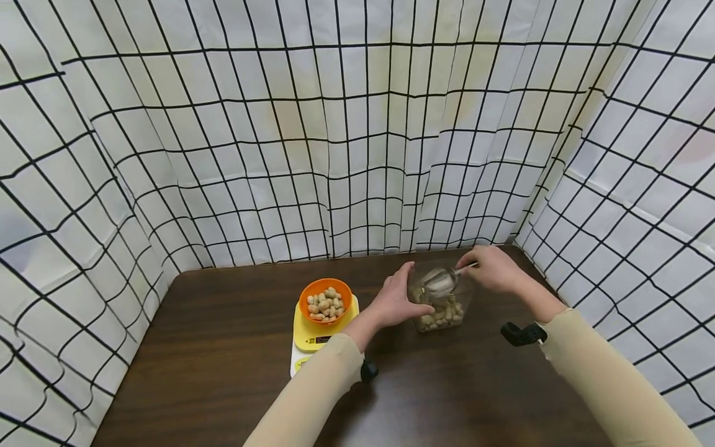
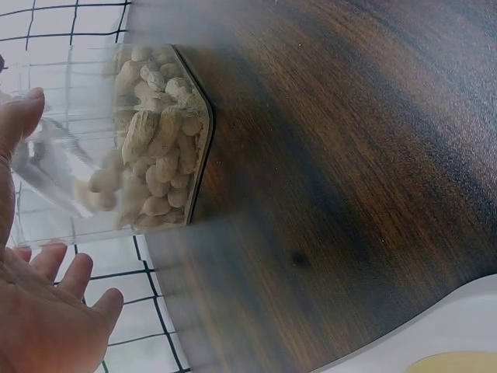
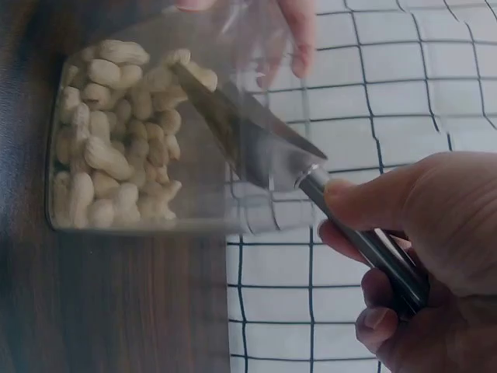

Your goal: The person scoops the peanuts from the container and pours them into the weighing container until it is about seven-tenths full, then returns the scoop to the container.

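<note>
A clear plastic container (image 1: 468, 298) of unshelled peanuts (image 1: 447, 315) stands on the table. My right hand (image 1: 491, 268) grips the handle of a metal scoop (image 3: 268, 148), whose bowl dips into the container, with peanuts at its tip. Around the container's left side spreads my left hand (image 1: 395, 299), thumb toward the front and fingers toward the back; the wrist view shows those fingers loosely extended beside the wall. Left of that hand, an orange bowl (image 1: 305, 303) holding peanuts sits on a yellow-and-white kitchen scale (image 1: 304, 338).
The dark wooden table (image 1: 223, 347) is bounded at the back and sides by white sheets with a black grid (image 1: 357, 155). My left forearm passes over the scale's lower right part and hides some of it.
</note>
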A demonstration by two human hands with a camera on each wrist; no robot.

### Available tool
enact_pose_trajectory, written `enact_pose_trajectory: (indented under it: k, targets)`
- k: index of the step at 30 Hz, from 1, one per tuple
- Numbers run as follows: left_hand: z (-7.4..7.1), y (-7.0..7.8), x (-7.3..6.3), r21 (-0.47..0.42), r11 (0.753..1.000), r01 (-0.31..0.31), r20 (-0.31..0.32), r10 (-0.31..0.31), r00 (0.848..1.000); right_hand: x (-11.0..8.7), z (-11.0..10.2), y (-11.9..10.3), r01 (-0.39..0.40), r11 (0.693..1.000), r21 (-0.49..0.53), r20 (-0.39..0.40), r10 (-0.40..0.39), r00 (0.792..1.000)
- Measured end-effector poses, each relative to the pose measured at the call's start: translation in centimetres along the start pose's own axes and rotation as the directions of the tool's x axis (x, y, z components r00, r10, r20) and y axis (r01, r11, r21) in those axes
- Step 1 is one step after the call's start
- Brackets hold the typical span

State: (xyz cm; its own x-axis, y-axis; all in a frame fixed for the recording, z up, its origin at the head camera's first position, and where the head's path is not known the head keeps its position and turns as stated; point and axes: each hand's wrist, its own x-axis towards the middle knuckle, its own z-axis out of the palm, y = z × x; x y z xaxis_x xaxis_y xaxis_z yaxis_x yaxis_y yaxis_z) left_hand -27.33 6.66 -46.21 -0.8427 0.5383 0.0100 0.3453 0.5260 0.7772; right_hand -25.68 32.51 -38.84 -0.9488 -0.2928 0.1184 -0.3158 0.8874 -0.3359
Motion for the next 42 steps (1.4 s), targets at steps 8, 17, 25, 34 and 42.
enact_pose_trajectory:
  k: [8, 17, 25, 34, 42]
  targets:
    - [-0.1, 0.2, 0.0, 0.003, 1.000, -0.013, -0.010, 0.013, 1.000, -0.6, -1.3, 1.6, -0.062, 0.982, 0.179, 0.023, 0.059, 0.998]
    - [0.0, 0.2, 0.1, 0.006, 1.000, -0.013, -0.005, 0.013, 1.000, -1.0, -1.2, 2.8, -0.096, 0.964, 0.248, 0.099, 0.073, 0.992]
    - [0.0, 0.1, 0.2, 0.015, 1.000, -0.001, 0.005, 0.001, 1.000, -0.6, -0.5, 2.5, -0.089, 0.969, 0.231, 0.076, 0.074, 0.994]
    - [-0.1, 0.1, 0.1, 0.011, 1.000, -0.006, 0.005, 0.006, 1.000, -0.6, -1.3, 3.1, -0.160, 0.950, 0.269, 0.090, 0.141, 0.986]
    - [0.0, 0.0, 0.2, 0.014, 1.000, -0.006, 0.006, 0.005, 1.000, -1.0, -2.0, 3.1, -0.167, 0.944, 0.285, 0.075, 0.152, 0.986]
